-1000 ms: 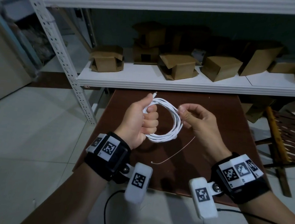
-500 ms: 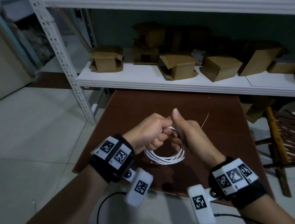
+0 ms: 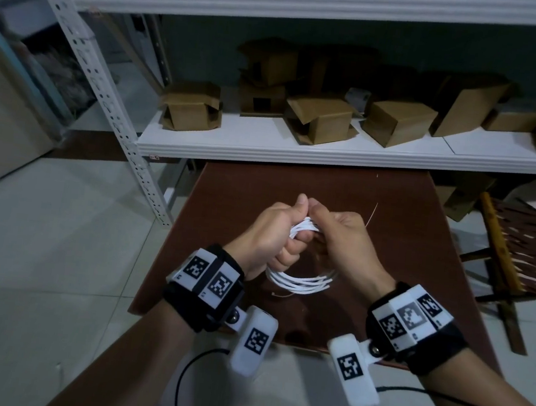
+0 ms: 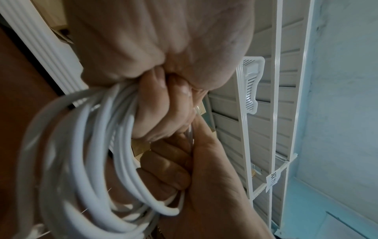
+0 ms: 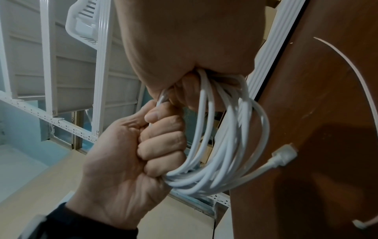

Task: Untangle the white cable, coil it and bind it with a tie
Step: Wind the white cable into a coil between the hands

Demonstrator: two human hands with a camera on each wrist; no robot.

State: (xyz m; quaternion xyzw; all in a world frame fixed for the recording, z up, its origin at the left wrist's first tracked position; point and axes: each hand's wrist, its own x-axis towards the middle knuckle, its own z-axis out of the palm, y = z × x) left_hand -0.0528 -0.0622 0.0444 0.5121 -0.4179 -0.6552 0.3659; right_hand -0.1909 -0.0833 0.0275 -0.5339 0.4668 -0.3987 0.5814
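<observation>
A dark brown table stands on a pale tiled floor, pushed against a white metal shelving rack whose lower shelf carries a scatter of cardboard boxes. A wooden chair sits to the right of the table. The white cable is wound into a loose coil of several loops, held above the table between both fists; one plug end sticks out from the bundle. The left hand has its fingers curled tightly round one side of the coil, and the right hand clamps the top of the loops, thumbs nearly touching. A thin white tie arcs out beside the right hand, its far end free
</observation>
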